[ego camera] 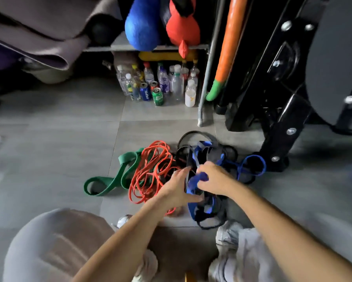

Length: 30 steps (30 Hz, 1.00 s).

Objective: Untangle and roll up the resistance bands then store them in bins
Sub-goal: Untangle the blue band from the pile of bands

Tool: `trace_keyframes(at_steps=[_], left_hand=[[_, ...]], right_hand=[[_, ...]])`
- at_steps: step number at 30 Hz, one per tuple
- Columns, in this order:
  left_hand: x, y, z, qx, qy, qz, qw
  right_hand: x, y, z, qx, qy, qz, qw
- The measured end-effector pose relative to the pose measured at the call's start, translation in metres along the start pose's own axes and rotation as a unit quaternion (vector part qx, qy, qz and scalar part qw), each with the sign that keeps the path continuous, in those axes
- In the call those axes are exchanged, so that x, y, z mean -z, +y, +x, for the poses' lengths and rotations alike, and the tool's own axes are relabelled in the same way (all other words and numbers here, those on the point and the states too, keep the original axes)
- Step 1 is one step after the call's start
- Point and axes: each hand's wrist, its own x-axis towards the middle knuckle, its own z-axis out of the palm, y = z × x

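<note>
Right hand (213, 180) pinches blue band (192, 185), long axis running away from camera; left hand (177, 188) spread, touching black band (187, 159).

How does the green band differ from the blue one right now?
The green band lies flat on the floor in open loops; the blue band is tangled with black bands. No hand touches the green band; the right hand grips the blue band. Both are wide, flat loops.

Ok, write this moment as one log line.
phase: untangling | right hand: grips blue flat rubber band | left hand: open, against black flat rubber band
</note>
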Motion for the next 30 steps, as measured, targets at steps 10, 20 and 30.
trace_keyframes(at_steps=[10, 20, 30], left_hand=[[0.109, 0.070, -0.063, -0.138, 0.158, -0.065, 0.976], [0.162, 0.093, -0.117, -0.186, 0.279, -0.219, 0.916], [0.190, 0.070, -0.103, -0.093, 0.269, -0.317, 0.905]], right_hand=[[0.056, -0.061, -0.035, 0.093, 0.102, 0.093, 0.986], [0.025, -0.057, -0.026, -0.014, 0.122, 0.132, 0.984], [0.118, -0.096, -0.020, 0.015, 0.270, 0.228, 0.935]])
